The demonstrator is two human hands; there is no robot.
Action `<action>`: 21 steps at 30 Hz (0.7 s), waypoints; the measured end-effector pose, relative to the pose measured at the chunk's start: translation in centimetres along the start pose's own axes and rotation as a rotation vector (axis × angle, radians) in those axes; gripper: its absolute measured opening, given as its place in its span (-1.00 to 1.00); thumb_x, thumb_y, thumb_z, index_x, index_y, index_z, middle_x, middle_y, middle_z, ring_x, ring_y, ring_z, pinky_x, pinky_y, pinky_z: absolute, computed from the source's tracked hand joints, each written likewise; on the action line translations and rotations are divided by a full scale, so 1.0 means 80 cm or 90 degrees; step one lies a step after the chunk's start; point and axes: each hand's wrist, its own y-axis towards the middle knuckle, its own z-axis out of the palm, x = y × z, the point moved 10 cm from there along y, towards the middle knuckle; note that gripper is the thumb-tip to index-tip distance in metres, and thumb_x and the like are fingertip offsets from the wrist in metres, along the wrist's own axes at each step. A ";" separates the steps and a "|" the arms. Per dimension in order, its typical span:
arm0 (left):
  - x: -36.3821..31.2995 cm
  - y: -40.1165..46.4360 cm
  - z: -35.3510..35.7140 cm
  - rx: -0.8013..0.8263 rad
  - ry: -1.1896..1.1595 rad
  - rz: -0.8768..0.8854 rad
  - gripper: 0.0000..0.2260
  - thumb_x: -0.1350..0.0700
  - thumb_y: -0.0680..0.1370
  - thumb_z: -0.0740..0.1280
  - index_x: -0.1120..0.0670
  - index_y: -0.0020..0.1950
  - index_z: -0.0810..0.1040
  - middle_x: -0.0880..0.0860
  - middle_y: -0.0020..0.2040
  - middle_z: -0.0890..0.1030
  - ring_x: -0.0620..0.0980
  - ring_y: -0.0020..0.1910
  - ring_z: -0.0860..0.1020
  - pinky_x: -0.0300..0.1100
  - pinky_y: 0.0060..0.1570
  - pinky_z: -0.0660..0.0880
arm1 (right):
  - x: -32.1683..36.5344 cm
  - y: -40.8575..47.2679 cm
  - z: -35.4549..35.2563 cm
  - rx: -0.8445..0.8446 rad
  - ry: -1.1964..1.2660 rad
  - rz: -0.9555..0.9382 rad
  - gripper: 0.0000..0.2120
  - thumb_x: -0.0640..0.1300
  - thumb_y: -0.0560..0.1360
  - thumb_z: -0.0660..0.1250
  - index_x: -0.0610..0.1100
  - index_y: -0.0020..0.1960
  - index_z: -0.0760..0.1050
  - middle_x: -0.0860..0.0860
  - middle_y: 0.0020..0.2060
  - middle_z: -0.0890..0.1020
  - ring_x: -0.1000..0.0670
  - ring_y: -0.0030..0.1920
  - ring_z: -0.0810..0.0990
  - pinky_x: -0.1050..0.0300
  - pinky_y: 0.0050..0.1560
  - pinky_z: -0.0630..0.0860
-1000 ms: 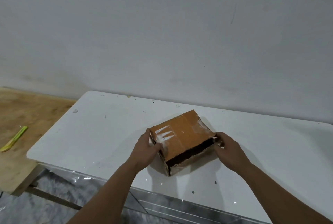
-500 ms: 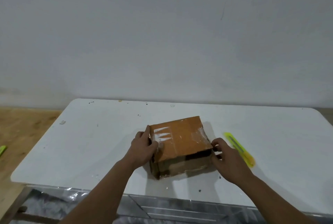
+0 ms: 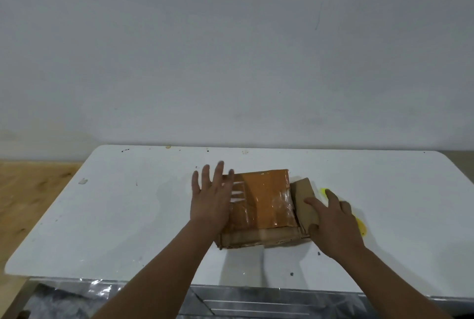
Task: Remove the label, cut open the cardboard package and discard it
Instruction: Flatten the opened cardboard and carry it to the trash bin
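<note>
1. Head view: the box [image 3: 264, 203], taped, lies mid-table [image 3: 128, 216] before us, a side flap [image 3: 304, 200] folded out on its right.
2. Our left hand [image 3: 210, 203] hovers at its left edge, fingers spread and straight.
3. Our right hand [image 3: 333, 221] holds the flap, thumb and fingers loosely curled on it.
4. A yellow cutter [image 3: 360, 225] lies behind that hand.

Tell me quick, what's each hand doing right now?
Left hand: open, fingers spread at the cardboard package's left side.
Right hand: gripping the package's side flap.
</note>
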 end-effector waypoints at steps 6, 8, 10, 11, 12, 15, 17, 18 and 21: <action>-0.056 0.007 0.014 0.055 -0.021 0.147 -0.44 0.09 0.56 0.31 0.03 0.53 0.23 0.09 0.55 0.19 0.17 0.49 0.22 0.07 0.44 0.27 | 0.074 0.008 -0.012 0.028 0.046 -0.302 -0.43 -0.35 0.39 0.17 0.08 0.30 0.49 0.10 0.26 0.55 -0.01 0.25 0.50 0.07 0.21 0.46; -0.051 0.011 0.029 0.108 -0.072 0.132 -0.43 0.03 0.61 0.22 -0.02 0.60 0.11 0.06 0.63 0.03 0.17 0.56 0.09 0.13 0.41 0.32 | 0.086 0.007 -0.007 0.061 0.071 -0.326 -0.50 -0.26 0.45 0.14 0.08 0.31 0.48 0.12 0.19 0.59 0.03 0.20 0.53 0.11 0.20 0.46; -0.045 0.016 0.041 0.152 -0.088 0.134 -0.45 -0.04 0.65 0.13 -0.06 0.62 0.03 0.03 0.65 -0.09 0.15 0.60 -0.04 0.21 0.42 0.28 | 0.092 0.004 -0.010 0.019 0.085 -0.325 -0.62 -0.10 0.51 0.15 0.08 0.29 0.48 0.14 0.17 0.58 0.05 0.17 0.52 0.09 0.18 0.45; -0.042 0.020 0.046 0.175 -0.091 0.137 -0.45 -0.06 0.66 0.11 -0.08 0.63 0.00 0.02 0.66 -0.12 0.15 0.61 -0.08 0.25 0.43 0.26 | 0.093 0.000 -0.013 -0.021 0.076 -0.323 -0.65 -0.01 0.52 0.17 0.09 0.28 0.47 0.15 0.19 0.55 0.06 0.19 0.49 0.09 0.17 0.43; -0.039 0.024 0.051 0.199 -0.092 0.138 -0.44 -0.08 0.67 0.09 -0.09 0.63 -0.03 0.01 0.66 -0.15 0.13 0.62 -0.11 0.28 0.43 0.23 | 0.094 -0.007 -0.016 -0.058 0.061 -0.316 -0.66 0.05 0.51 0.18 0.09 0.27 0.47 0.14 0.21 0.52 0.05 0.21 0.47 0.10 0.15 0.41; -0.033 0.034 0.065 0.258 -0.094 0.143 -0.42 -0.17 0.67 0.05 -0.12 0.64 -0.10 -0.02 0.65 -0.21 0.08 0.62 -0.17 0.30 0.49 0.08 | 0.086 -0.037 -0.022 -0.205 0.026 -0.297 -0.69 0.05 0.49 0.27 0.04 0.22 0.49 0.02 0.20 0.52 -0.05 0.15 0.49 0.04 0.03 0.41; -0.032 0.039 0.075 0.279 -0.096 0.150 -0.42 -0.19 0.67 0.04 -0.12 0.63 -0.12 -0.03 0.65 -0.22 0.06 0.62 -0.19 0.29 0.53 -0.08 | 0.080 -0.061 -0.022 -0.295 0.033 -0.295 -0.77 -0.01 0.51 0.28 0.02 0.15 0.48 -0.01 0.14 0.52 -0.13 0.05 0.53 -0.02 -0.04 0.41; -0.031 0.042 0.081 0.284 -0.100 0.151 -0.41 -0.20 0.67 0.03 -0.12 0.63 -0.12 -0.03 0.65 -0.22 0.05 0.62 -0.20 0.28 0.53 -0.15 | 0.077 -0.070 -0.015 -0.318 0.034 -0.301 -0.81 -0.02 0.52 0.26 0.01 0.12 0.46 -0.01 0.11 0.51 -0.15 0.00 0.54 -0.02 -0.06 0.40; -0.029 0.048 0.091 0.286 -0.113 0.157 -0.38 -0.25 0.66 0.04 -0.13 0.63 -0.13 -0.04 0.65 -0.22 0.04 0.62 -0.21 0.26 0.52 -0.22 | 0.080 -0.084 0.015 -0.290 0.000 -0.328 -0.82 0.01 0.56 0.19 -0.02 0.10 0.44 -0.03 0.08 0.52 -0.18 -0.04 0.55 -0.02 -0.05 0.36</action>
